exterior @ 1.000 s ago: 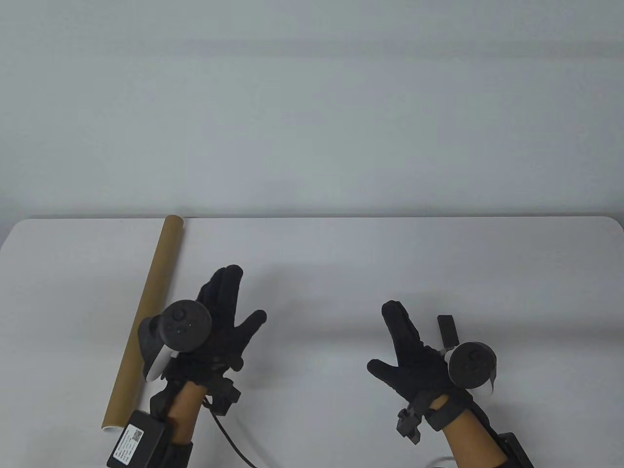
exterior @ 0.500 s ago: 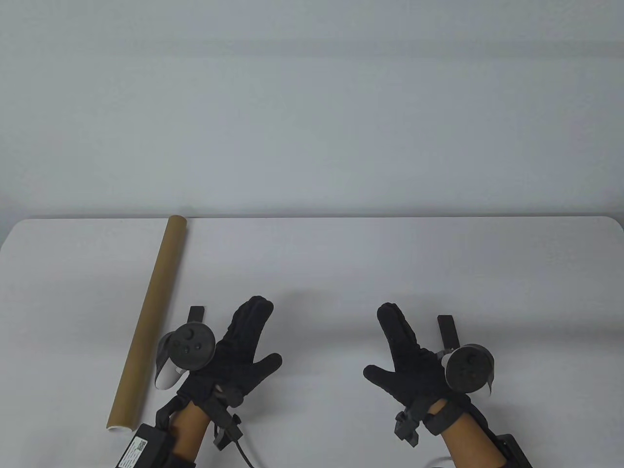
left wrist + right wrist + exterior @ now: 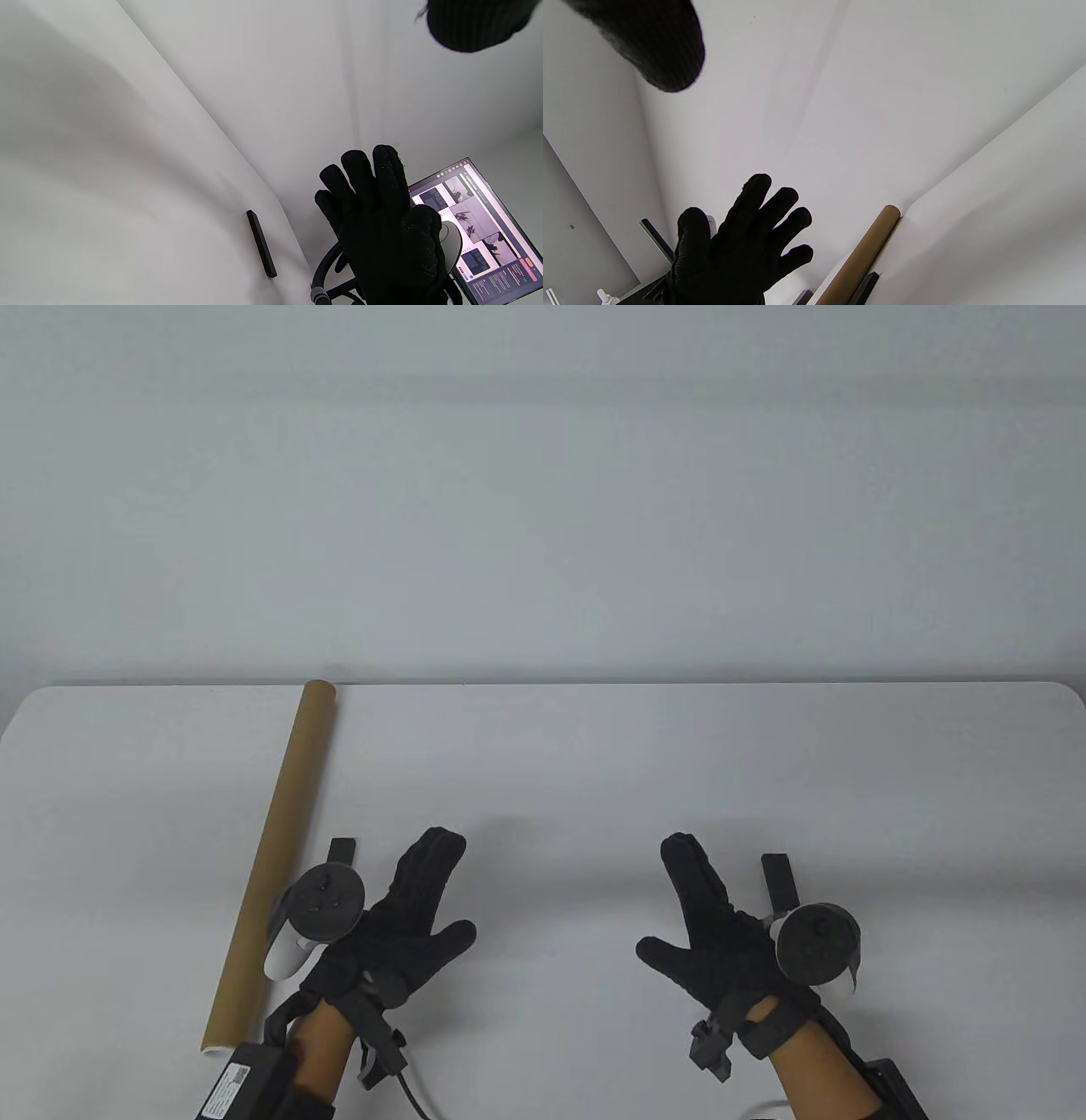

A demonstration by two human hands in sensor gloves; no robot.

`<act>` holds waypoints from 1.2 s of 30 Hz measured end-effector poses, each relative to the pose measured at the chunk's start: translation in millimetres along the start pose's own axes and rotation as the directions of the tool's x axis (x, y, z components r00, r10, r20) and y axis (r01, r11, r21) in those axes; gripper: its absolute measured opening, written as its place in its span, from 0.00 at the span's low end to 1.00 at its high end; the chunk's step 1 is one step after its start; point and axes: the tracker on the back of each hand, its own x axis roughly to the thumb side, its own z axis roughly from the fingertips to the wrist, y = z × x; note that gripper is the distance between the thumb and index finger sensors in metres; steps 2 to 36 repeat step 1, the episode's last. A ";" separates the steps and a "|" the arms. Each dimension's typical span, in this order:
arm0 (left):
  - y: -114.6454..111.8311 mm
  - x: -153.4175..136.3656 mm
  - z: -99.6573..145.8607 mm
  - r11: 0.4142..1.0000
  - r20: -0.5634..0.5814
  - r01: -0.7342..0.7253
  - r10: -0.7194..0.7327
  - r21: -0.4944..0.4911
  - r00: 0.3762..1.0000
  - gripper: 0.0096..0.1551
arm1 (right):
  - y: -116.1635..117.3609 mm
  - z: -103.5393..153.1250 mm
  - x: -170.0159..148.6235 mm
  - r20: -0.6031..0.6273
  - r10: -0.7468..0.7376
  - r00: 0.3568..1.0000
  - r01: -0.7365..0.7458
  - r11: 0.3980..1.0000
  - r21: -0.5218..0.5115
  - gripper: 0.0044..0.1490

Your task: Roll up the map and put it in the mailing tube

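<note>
Brown cardboard, the mailing tube (image 3: 271,865) is lying along the left side of the table (image 3: 594,763), from near the far edge to the front edge, just beside the left hand (image 3: 399,916); I judge it could roll off if a wrist bumps it, and no map is showing in any view. Both the left hand and the right hand (image 3: 721,933) are hovering flat, holding nothing, thumbs spread, fingers straight and close together.

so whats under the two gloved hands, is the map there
No map is visible. Under the left hand and right hand only the white table shows, with a small black bar by the right one. The brown cardboard tube lies left, untouched; its inside is hidden.
</note>
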 end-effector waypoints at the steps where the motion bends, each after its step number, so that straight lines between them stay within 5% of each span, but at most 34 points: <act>1: -0.2 1.1 0.1 1.000 0.003 0.002 -0.002 -0.005 1.000 0.57 | 0.1 0.0 0.2 0.001 0.001 1.000 -0.001 1.000 0.001 0.63; 36: -0.2 1.1 0.1 1.000 0.003 0.002 -0.002 -0.005 1.000 0.57 | 0.1 0.0 0.2 0.001 0.001 1.000 -0.001 1.000 0.001 0.63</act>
